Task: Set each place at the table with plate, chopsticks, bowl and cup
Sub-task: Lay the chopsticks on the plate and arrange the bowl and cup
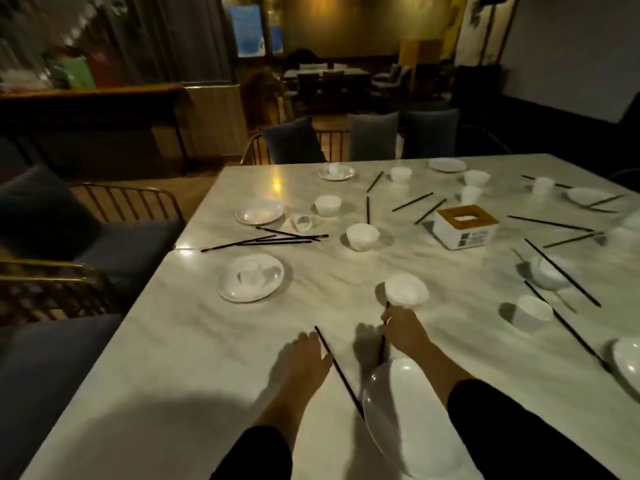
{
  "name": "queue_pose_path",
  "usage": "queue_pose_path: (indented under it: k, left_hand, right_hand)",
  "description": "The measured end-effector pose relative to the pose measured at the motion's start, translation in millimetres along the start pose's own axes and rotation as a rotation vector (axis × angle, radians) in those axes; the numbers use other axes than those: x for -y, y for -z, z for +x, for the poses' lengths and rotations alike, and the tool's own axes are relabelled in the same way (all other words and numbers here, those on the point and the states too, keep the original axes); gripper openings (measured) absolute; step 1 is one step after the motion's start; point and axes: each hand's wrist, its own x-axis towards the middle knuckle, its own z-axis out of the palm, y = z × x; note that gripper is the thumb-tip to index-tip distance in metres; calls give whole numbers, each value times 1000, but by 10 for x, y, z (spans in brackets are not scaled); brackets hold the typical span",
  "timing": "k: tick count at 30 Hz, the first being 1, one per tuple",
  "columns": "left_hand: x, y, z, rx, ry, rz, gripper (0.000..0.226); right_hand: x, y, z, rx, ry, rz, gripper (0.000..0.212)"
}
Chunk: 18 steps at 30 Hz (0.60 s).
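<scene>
R hand (403, 332): fingers curled, pinching 1 chopstick (382, 348) just beyond the plate (391, 420), at its far rim. L hand (306, 355): fingers straight, pressed together, flat on table (207, 358), touching a 2nd chopstick (343, 375) just left of plate. Bowl (407, 289) sits beyond plate, near R hand's fingertips.

no legible text anywhere

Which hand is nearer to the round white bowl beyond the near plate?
Right. The right hand, gripping a black chopstick, is just short of the round white bowl; the left hand lies farther back, to its left.
</scene>
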Motion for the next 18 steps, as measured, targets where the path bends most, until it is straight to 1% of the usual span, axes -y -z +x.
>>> queue_pose_path:
  k: [2, 4, 5, 7, 9, 11, 12, 15, 18]
  left_hand:
    - [-16, -175, 31, 54, 68, 5, 59]
    - [-47, -366, 65, 140, 106, 19, 62]
    - [-87, -439, 88, 172, 98, 25, 61]
    - [-163, -523, 134, 182, 103, -5, 54]
    - [-197, -578, 200, 162, 144, -47, 42]
    - [-201, -594, 265, 161, 166, -77, 29]
    - [-216, -564, 312, 159, 171, -93, 27]
    - [-200, -489, 465, 157, 199, -152, 26]
    - [-153, -391, 576, 200, 257, -246, 26]
  right_hand:
    - [-70, -133, 0, 3, -121, -76, 26]
    - [-155, -297, -27, 21, -256, -217, 30]
    - [-193, -372, -18, 20, -303, -286, 34]
    - [-257, -474, 28, -9, -339, -392, 39]
    - [-273, -552, 86, -15, -345, -445, 41]
    - [-274, -629, 145, 12, -359, -442, 39]
    - [-245, -628, 175, 14, -367, -412, 38]
    - [-207, -668, 279, -5, -408, -338, 34]
    - [-160, -703, 348, -3, -413, -241, 38]
